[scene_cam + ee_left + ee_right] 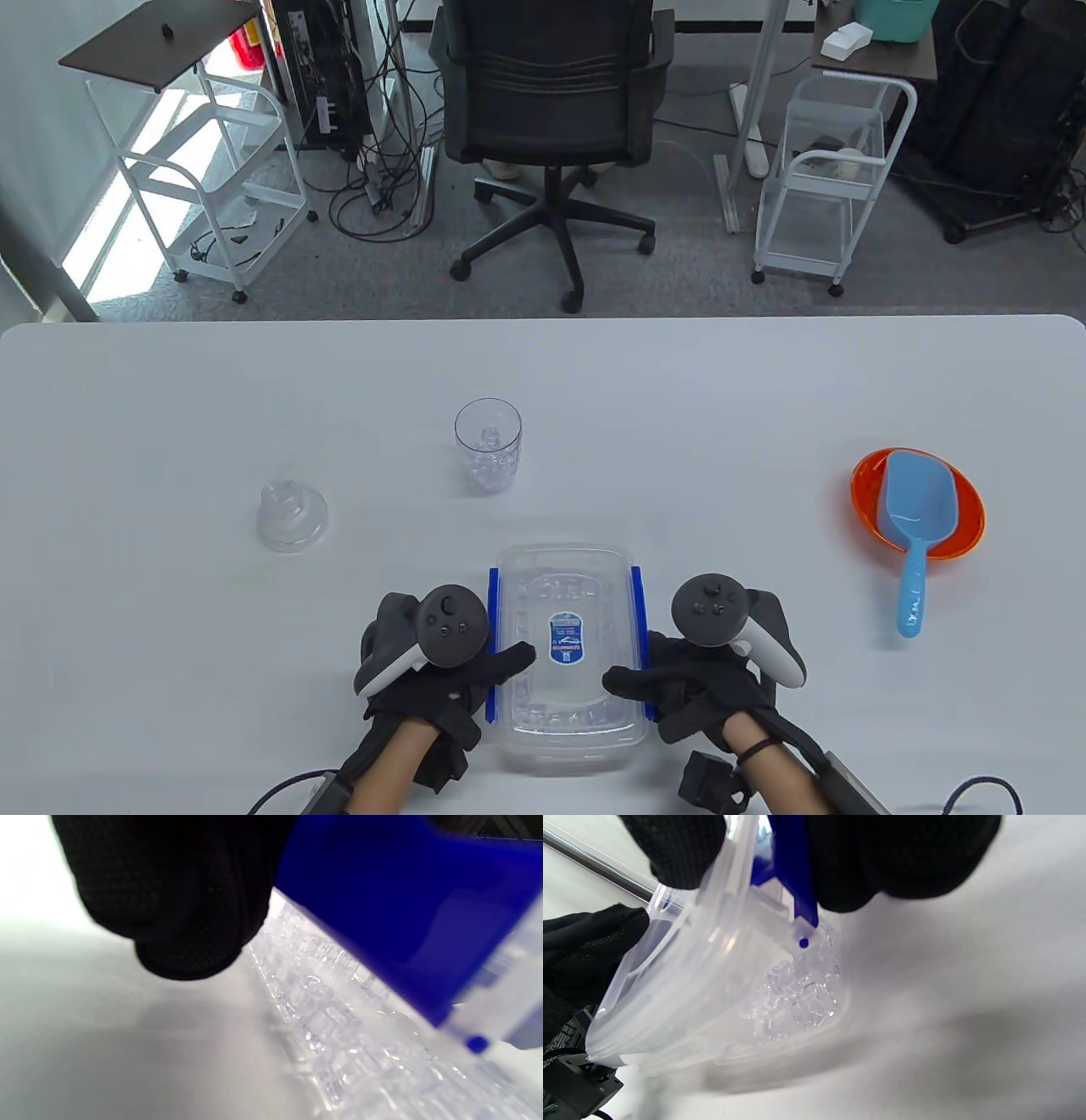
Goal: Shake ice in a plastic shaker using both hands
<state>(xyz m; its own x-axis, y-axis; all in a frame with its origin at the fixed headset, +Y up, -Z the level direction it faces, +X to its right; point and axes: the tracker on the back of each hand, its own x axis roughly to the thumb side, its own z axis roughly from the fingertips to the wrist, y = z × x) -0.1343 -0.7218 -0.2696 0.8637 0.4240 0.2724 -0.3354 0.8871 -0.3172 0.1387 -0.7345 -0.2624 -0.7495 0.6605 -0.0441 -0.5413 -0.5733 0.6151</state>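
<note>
White bench (170, 407) fills the lower part of the table view; beyond its far edge stand an office chair (551, 110) and two wire carts on grey carpet. Ice container (567, 649), a clear lidded box with blue side clasps (491, 645), sits at the middle of the near edge; ice cubes (797, 993) show through its wall in both wrist views. Left hand (441, 671) rests against the left clasp with a fingertip laid on the lid; right hand (704, 679) mirrors it at the right clasp, fingers (899, 861) curled over the blue latch. Both hands are closed about the box sides, though how firmly cannot be told. Orange bowl (959, 543) holding a blue scoop (916, 526) lies near the right edge. Shaker cup (488, 446), clear plastic and upright with no cap on, stands mid-bench, well apart from the hands, and seems already to hold some ice. Shaker lid (291, 514), a clear dome, rests to the left of the cup.

Step in hand, as judged: handling the ice box clasps, a preliminary to shaking. Next move calls for the domed lid to be seated on the cup, then both hands gripping the shaker.
</note>
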